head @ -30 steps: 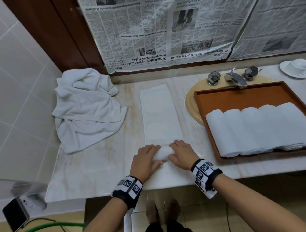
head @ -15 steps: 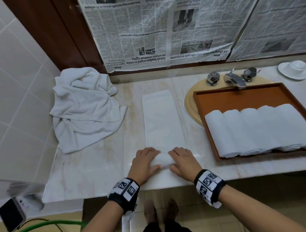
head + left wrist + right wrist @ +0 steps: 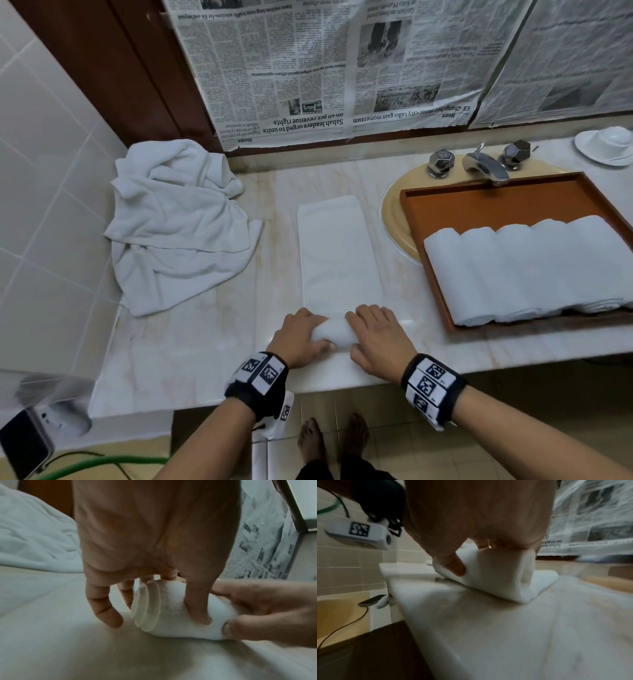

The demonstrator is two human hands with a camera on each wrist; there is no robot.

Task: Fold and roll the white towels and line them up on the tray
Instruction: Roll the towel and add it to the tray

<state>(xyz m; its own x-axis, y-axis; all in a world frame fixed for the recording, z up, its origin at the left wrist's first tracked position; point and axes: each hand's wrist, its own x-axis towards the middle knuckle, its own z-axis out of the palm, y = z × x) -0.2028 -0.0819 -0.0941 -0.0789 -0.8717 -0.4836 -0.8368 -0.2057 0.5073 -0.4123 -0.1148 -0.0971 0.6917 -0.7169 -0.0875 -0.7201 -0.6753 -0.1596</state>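
Observation:
A white towel (image 3: 337, 253), folded into a long strip, lies on the marble counter, its near end wound into a roll (image 3: 334, 333). My left hand (image 3: 301, 337) grips the roll's left end, fingers over the top and thumb on the near side. My right hand (image 3: 375, 337) grips the right end the same way. The left wrist view shows the roll (image 3: 173, 609) with its layered end facing the camera. In the right wrist view the roll (image 3: 498, 574) sits under the palm. Several finished rolls (image 3: 527, 267) lie side by side in the brown tray (image 3: 486, 205).
A heap of loose white towels (image 3: 171, 222) lies at the counter's left end. The tray sits over the sink, below the faucet (image 3: 484, 166). A white cup and saucer (image 3: 608, 144) stand far right. Newspaper covers the wall behind. A phone (image 3: 20, 448) lies low left.
The roll has grown thicker under both hands and the flat strip behind it has become shorter. Both hands stay on the roll near the counter's front edge.

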